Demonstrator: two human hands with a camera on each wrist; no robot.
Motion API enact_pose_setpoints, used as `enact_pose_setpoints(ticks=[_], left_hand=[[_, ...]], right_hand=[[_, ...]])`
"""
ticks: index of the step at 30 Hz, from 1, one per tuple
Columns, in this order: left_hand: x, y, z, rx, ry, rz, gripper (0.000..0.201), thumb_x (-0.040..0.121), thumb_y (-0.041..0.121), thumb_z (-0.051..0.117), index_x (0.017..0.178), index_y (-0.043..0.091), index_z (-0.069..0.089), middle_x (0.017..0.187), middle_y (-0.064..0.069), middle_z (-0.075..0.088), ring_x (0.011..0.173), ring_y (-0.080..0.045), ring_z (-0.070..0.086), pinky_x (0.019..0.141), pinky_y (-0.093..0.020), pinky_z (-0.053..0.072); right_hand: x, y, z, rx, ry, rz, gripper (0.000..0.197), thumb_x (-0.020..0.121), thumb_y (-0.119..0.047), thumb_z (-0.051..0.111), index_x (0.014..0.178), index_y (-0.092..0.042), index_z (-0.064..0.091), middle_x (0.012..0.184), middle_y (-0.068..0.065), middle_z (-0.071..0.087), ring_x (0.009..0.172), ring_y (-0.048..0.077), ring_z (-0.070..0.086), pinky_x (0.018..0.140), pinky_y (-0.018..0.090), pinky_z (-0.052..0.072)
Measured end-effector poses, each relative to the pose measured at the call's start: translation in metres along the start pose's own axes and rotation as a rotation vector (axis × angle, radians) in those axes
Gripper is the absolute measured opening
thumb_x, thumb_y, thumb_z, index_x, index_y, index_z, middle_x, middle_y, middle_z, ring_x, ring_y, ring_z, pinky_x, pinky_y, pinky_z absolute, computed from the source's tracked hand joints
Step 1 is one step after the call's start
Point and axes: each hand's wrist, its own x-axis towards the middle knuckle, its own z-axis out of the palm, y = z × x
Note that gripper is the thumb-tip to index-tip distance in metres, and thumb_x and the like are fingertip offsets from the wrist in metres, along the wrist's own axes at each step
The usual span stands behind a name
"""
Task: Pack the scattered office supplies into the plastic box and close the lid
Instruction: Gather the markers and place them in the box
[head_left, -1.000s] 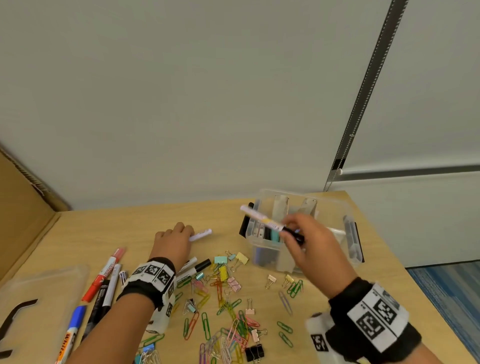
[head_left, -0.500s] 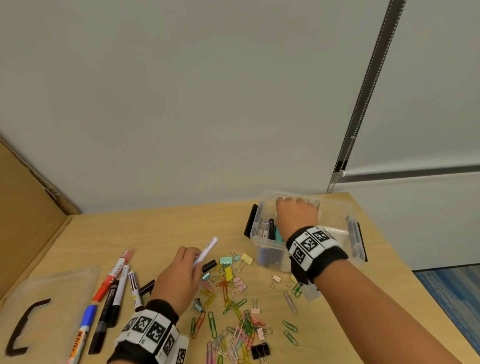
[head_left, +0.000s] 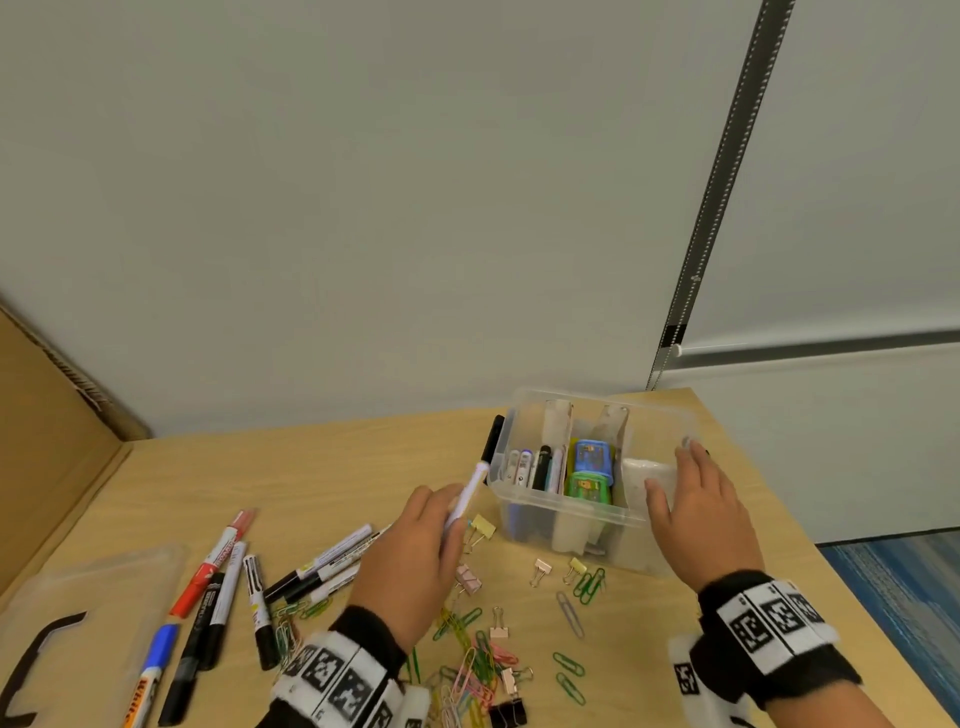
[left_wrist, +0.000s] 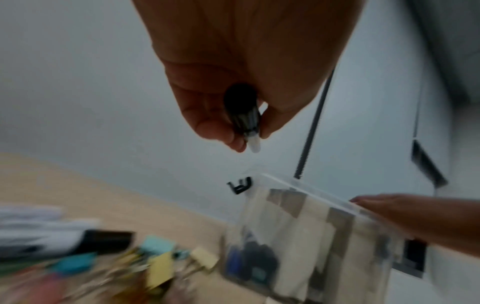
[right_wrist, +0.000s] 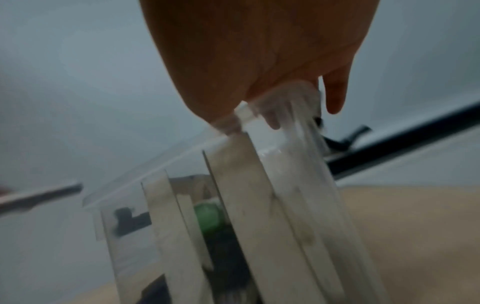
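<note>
The clear plastic box (head_left: 561, 506) stands open at the table's right, with pens and a blue and a green item in its compartments. My left hand (head_left: 452, 512) pinches a white marker (head_left: 470, 491) just left of the box, tip pointing at it. In the left wrist view the marker's black end (left_wrist: 245, 115) sits between thumb and fingers (left_wrist: 233, 142). My right hand (head_left: 675, 473) holds the box's right end, fingers over the rim; the right wrist view shows the wall (right_wrist: 298, 144) between its fingers. The lid (head_left: 130, 571) lies far left.
Several markers, a red one (head_left: 218, 558) and a blue one (head_left: 158, 660) among them, lie between the lid and my left arm. Coloured paper clips and binder clips (head_left: 478, 660) are strewn in front of the box. A cardboard panel (head_left: 47, 415) stands at the left.
My right hand dropped its marker in the box, then shifted to the box's right end. My left hand lifted the white marker off the table and carried it right, toward the box.
</note>
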Motion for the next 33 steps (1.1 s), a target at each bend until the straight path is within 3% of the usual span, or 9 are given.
enact_pose_setpoints(ticks=[5,7,10,16,19,22,26,30,33], left_hand=[[0.066,0.052,0.012,0.255,-0.022,0.057,0.037,0.100,0.028,0.036,0.136,0.020,0.039,0.110,0.002,0.047,0.070,-0.010,0.052,0.058,-0.019,0.045],[0.092,0.068,0.019,0.416,-0.102,0.033,0.034,0.098,0.018,0.041,0.131,0.012,0.047,0.123,-0.008,0.048,0.085,-0.020,0.059,0.072,-0.031,0.053],[0.122,0.081,0.029,0.542,-0.268,-0.011,0.046,0.095,0.005,0.040,0.141,0.012,0.041,0.132,-0.014,0.041,0.107,-0.029,0.055,0.082,-0.036,0.047],[0.138,0.090,0.033,0.520,-0.338,-0.054,0.028,0.097,0.016,0.044,0.118,0.005,0.060,0.128,-0.016,0.051,0.111,-0.032,0.056,0.094,-0.039,0.043],[0.123,0.090,0.026,0.471,-0.352,-0.025,0.033,0.099,0.014,0.037,0.128,0.007,0.052,0.129,-0.017,0.053,0.110,-0.031,0.057,0.096,-0.040,0.043],[0.099,0.073,0.017,0.285,-0.190,0.038,0.033,0.098,0.016,0.037,0.129,0.012,0.048,0.130,-0.011,0.054,0.101,-0.028,0.061,0.082,-0.039,0.052],[0.052,0.034,-0.004,0.121,0.013,0.084,0.039,0.098,0.032,0.036,0.136,0.027,0.043,0.129,0.010,0.051,0.111,-0.007,0.051,0.087,-0.023,0.049],[0.008,-0.036,-0.022,0.154,-0.015,-0.105,0.036,0.098,0.034,0.039,0.134,0.031,0.044,0.130,0.012,0.051,0.114,-0.005,0.049,0.092,-0.021,0.044],[-0.011,-0.092,-0.031,0.251,-0.126,-0.272,0.036,0.097,0.035,0.042,0.133,0.029,0.047,0.133,0.008,0.051,0.117,-0.011,0.049,0.097,-0.027,0.044]], right_hand=[[-0.001,0.002,0.009,0.036,0.013,-0.002,0.059,0.097,-0.034,0.032,0.148,-0.006,0.024,0.159,0.009,0.015,0.143,0.027,0.021,0.116,0.039,0.025],[-0.001,0.002,0.010,0.036,0.010,0.002,0.058,0.097,-0.033,0.033,0.148,-0.006,0.025,0.159,0.009,0.015,0.143,0.028,0.023,0.116,0.039,0.027],[-0.002,0.003,0.010,0.020,0.018,-0.013,0.058,0.096,-0.033,0.033,0.147,-0.004,0.029,0.159,0.010,0.015,0.142,0.028,0.024,0.116,0.039,0.026],[-0.002,0.002,0.010,0.011,0.026,-0.015,0.058,0.096,-0.032,0.035,0.145,-0.002,0.032,0.158,0.013,0.018,0.141,0.031,0.027,0.115,0.041,0.028],[-0.001,0.002,0.012,0.012,0.038,-0.018,0.057,0.095,-0.031,0.035,0.144,-0.002,0.033,0.157,0.013,0.019,0.141,0.030,0.028,0.115,0.041,0.028],[0.000,0.003,0.013,0.030,0.063,-0.018,0.056,0.095,-0.031,0.037,0.143,-0.002,0.036,0.157,0.013,0.021,0.140,0.030,0.028,0.113,0.043,0.031],[-0.002,0.002,0.012,0.024,0.053,-0.005,0.054,0.095,-0.032,0.036,0.143,-0.007,0.037,0.157,0.011,0.022,0.140,0.031,0.030,0.110,0.047,0.034],[-0.009,-0.010,0.004,-0.062,0.152,-0.062,0.052,0.091,-0.026,0.045,0.139,-0.008,0.041,0.153,0.015,0.029,0.140,0.038,0.027,0.112,0.054,0.027],[-0.024,-0.046,-0.004,-0.032,0.227,-0.308,0.052,0.085,-0.019,0.058,0.135,-0.011,0.045,0.150,0.014,0.035,0.141,0.035,0.025,0.114,0.053,0.024]])
